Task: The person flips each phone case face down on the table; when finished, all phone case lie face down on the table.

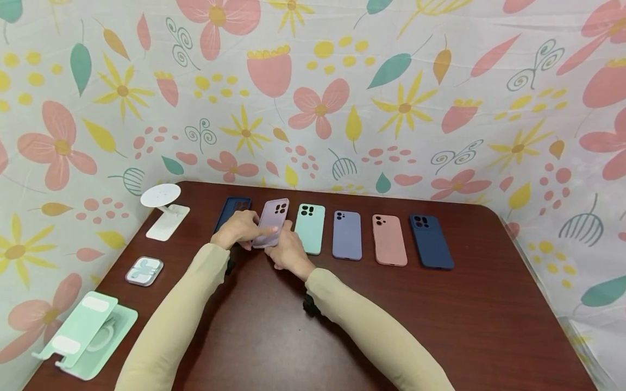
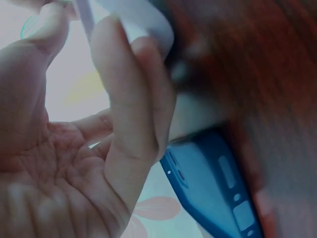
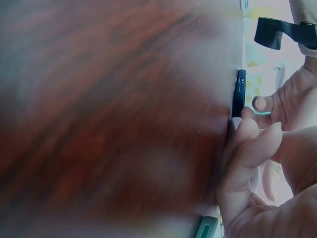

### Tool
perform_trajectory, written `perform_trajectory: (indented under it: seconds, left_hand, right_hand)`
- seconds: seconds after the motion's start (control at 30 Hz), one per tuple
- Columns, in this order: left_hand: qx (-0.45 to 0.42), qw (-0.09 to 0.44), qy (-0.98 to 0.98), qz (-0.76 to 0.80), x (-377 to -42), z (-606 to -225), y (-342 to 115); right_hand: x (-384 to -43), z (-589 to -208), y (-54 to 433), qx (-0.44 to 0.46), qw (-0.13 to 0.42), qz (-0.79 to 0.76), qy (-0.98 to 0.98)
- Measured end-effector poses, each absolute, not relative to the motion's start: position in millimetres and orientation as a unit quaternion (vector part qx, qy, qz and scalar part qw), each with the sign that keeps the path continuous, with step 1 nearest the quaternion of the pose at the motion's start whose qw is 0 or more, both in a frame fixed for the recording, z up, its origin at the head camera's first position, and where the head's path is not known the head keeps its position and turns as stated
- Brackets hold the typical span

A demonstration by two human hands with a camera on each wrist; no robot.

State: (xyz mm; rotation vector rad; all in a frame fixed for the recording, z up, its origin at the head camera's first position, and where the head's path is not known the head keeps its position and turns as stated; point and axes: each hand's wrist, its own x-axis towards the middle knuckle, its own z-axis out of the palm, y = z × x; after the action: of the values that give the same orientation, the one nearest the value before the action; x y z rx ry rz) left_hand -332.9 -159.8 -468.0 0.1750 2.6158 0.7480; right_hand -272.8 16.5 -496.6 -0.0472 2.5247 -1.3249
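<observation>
A lilac phone case [image 1: 270,216] is at the far side of the counter [image 1: 274,336], between the person's two hands. The left hand [image 1: 237,228] pinches its lower left part, with the thumb reaching across the near end and the other fingers bent at its edge. The right hand [image 1: 289,250] has its fingers curled at the lower right corner, the thumb along the right edge, so both hands are nearly closed on the near end. The case's camera holes point away from the person, toward the patterned cloth [image 1: 318,152]; its long axis runs away from the person, the far end leaning right.

Just left, a dark blue case [image 1: 226,209] lies partly hidden behind the left hand. To the right, in a row, lie a mint case [image 1: 309,228], a periwinkle case [image 1: 347,236], a pink case [image 1: 390,241] and a navy case [image 1: 433,244], camera holes at their far ends. Along the counter's left side are a white stand [image 1: 161,195], a small clear box [image 1: 144,271] with a pale cable, and a green stand [image 1: 80,331].
</observation>
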Motion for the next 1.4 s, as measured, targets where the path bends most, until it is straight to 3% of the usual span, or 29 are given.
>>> perform_trajectory:
  seconds: [0.3, 0.53, 0.9, 1.17, 1.4]
  left_hand:
    - [0.042, 0.198, 0.932, 0.299, -345.7, -488.5, -162.5]
    - [0.036, 0.215, 0.925, 0.312, -308.6, -444.4, -146.0]
    - [0.035, 0.218, 0.922, 0.317, -325.0, -468.4, -149.3]
    - [0.024, 0.211, 0.915, 0.344, -302.4, -444.1, -144.4]
    - [0.005, 0.223, 0.884, 0.41, -298.8, -445.0, -148.9]
  right_hand:
    - [-267.0, -493.1, 17.4, -0.021, 0.105, -0.454, 0.885]
    - [-251.3, -471.7, 20.1, -0.034, 0.104, -0.453, 0.885]
    - [-256.8, -481.6, 20.6, -0.043, 0.094, -0.457, 0.883]
    - [-257.8, -484.3, 20.0, -0.046, 0.091, -0.456, 0.884]
    - [-259.1, -481.8, 18.1, -0.036, 0.114, -0.465, 0.877]
